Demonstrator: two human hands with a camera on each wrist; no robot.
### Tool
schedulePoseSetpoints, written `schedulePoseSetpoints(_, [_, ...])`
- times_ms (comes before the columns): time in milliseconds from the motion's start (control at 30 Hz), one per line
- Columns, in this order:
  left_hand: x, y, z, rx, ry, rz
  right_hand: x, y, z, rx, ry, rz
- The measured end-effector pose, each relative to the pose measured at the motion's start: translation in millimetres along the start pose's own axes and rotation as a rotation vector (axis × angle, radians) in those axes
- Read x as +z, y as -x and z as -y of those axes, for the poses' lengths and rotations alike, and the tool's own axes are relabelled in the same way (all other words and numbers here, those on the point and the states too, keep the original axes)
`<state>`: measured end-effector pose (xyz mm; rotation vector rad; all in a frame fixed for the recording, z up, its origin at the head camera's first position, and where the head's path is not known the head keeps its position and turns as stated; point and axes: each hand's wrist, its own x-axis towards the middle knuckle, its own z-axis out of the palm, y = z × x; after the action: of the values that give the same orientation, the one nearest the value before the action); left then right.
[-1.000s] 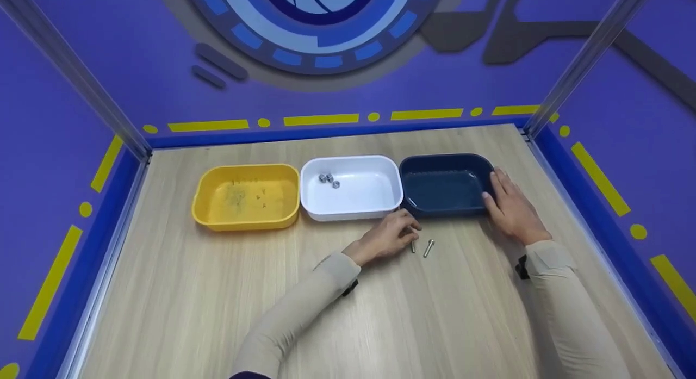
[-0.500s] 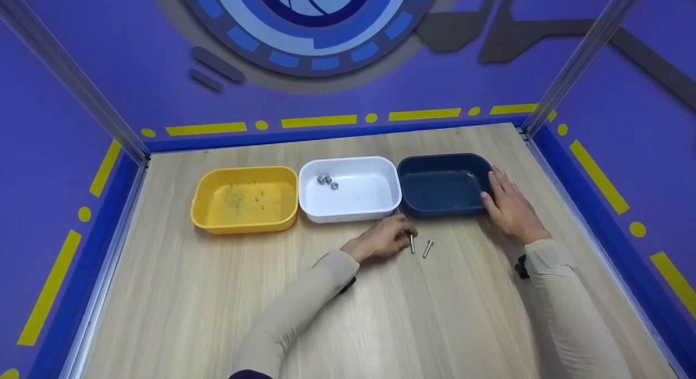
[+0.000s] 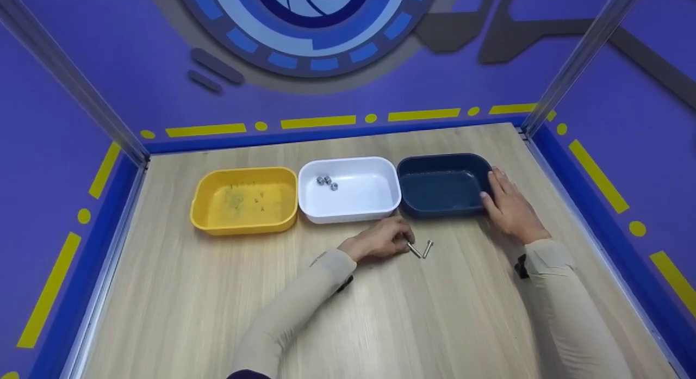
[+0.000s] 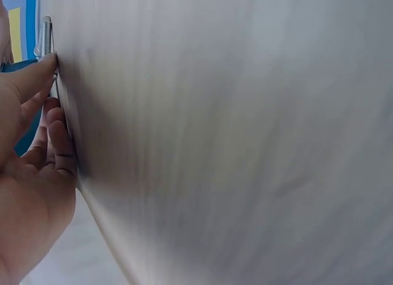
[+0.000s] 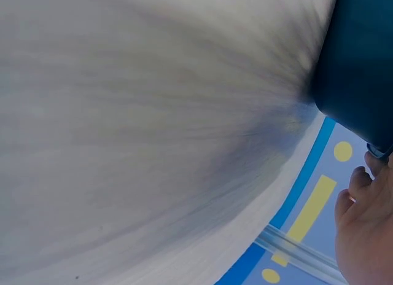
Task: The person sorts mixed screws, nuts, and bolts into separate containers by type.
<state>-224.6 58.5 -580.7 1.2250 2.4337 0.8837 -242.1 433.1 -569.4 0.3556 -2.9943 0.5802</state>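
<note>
My left hand point(image 3: 382, 238) lies low over the table in front of the white tray point(image 3: 375, 217). Its thumb and fingertips pinch one end of a small metal bolt point(image 3: 415, 250), whose shank points toward the near right. A second bolt point(image 3: 428, 249) lies right beside it, the two forming a V. In the left wrist view, metal shanks point(image 4: 45, 38) show just past the fingertips of the left hand point(image 4: 37, 131). With fingers straight, my right hand point(image 3: 513, 209) rests against the right end of the dark blue tray point(image 3: 446, 211). In the right wrist view, the right hand point(image 5: 371, 217) touches that tray's end.
A yellow tray point(image 3: 244, 227) stands left of the white one, with small dark specks on its floor. Several metal nuts point(image 3: 327, 180) lie in the white tray's left part. Blue-purple panels point(image 3: 348, 104) border the wooden table point(image 3: 326, 324) at the back and sides.
My left hand has drawn slightly back and left. The bolt at its fingertips has swung so its free end now meets the other bolt. The right hand has stayed at the dark blue tray.
</note>
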Motion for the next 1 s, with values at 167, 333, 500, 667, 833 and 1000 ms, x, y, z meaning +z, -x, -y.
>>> schedulePoseSetpoints(167, [0.8, -0.8, 1.7, 0.017, -0.002, 0.008, -0.3, -0.2, 0.1, -0.007, -0.009, -0.013])
schedulePoseSetpoints(333, [1.8, -2.3, 4.9, 0.043, 0.004, 0.001, 0.1, -0.2, 0.2, -0.012, -0.015, -0.026])
schedulePoseSetpoints(500, [2.6, -2.3, 7.0, 0.052, 0.015, 0.014, -0.1, 0.2, 0.4, -0.016, -0.019, -0.026])
schedulePoseSetpoints(667, [2.0, -1.2, 6.8, 0.049, 0.021, 0.021, -0.1, -0.4, 0.3, -0.018, -0.022, -0.024])
schedulePoseSetpoints(833, [1.2, -1.0, 5.5, 0.056, 0.033, -0.002, -1.3, -0.9, 1.0, -0.022, -0.005, -0.029])
schedulePoseSetpoints(1000, [0.6, -2.0, 2.5, 0.058, 0.022, -0.002, -2.6, 0.2, 2.5, -0.025, 0.010, -0.026])
